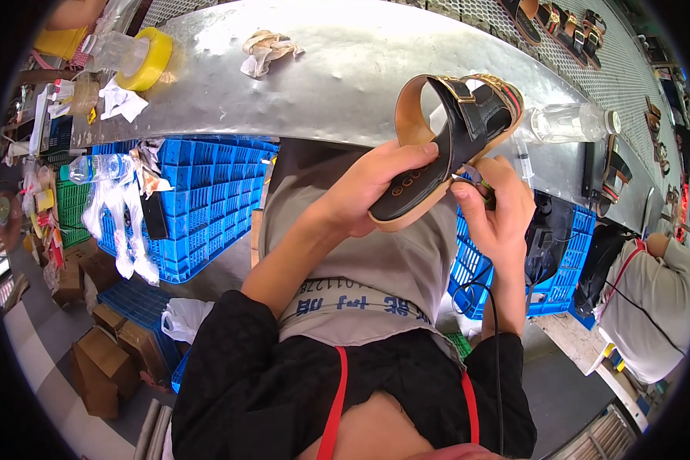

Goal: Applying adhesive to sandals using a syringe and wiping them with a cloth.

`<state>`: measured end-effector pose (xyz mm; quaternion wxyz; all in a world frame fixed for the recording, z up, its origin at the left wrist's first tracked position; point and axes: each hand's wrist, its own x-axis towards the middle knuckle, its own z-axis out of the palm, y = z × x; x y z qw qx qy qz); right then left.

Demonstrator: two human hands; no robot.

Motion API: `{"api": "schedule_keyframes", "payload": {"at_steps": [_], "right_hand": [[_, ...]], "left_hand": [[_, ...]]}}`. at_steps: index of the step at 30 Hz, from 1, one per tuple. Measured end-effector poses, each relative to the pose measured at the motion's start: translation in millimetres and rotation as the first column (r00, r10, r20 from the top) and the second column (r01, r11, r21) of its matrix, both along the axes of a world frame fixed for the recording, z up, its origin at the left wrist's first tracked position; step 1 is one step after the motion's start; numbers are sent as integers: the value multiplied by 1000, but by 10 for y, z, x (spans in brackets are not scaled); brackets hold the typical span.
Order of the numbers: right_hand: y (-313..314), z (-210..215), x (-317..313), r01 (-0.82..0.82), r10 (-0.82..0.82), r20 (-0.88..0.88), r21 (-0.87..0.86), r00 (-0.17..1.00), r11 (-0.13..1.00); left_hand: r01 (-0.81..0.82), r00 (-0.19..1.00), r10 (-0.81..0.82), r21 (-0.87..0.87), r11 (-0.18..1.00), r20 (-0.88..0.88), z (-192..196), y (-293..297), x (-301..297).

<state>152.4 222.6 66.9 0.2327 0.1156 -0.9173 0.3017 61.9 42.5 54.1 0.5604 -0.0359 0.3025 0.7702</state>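
A black sandal (422, 180) with a tan edge and a buckled strap is tilted above my lap, at the near edge of the metal table. My left hand (372, 188) grips its heel half, thumb on the black insole and fingers underneath. Close to the sole's right side, my right hand (502, 199) is closed in a pinch on a small tool (484, 192) with a greenish part. A thin tip points at the sandal's side; the fingers hide the rest, so its kind is unclear. Just beyond that hand is a clear syringe (524, 162).
On the metal table (345, 46) lie a clear bottle (567, 123), a crumpled cloth (270, 52) and a yellow tape roll (147, 60). Blue crates (199, 203) stand below. More sandals (573, 32) rest on the mesh belt at far right. A person (644, 307) sits at right.
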Motion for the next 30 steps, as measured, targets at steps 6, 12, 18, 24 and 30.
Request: {"api": "schedule_keyframes", "payload": {"at_steps": [6,12,18,24,30], "right_hand": [[-11,98,17,13,-17,31,121,999,993],[-9,126,-14,-22,30,-38,191,999,981],[-11,121,-15,-43,44,-4,202,999,978],[-30,162,-30,-35,29,31,187,999,982],[-22,175,-23,-19,8,63,176,998,984]], "left_hand": [[9,1000,-9,17,1000,-27,-36,-10,-16],[21,998,-22,-18,1000,-57,-27,-26,-38],[25,996,-23,24,999,-82,-87,-53,-37],[23,996,-23,5,1000,-88,-166,-73,-44],[46,995,-45,5,999,-92,-150,-91,-63]]}}
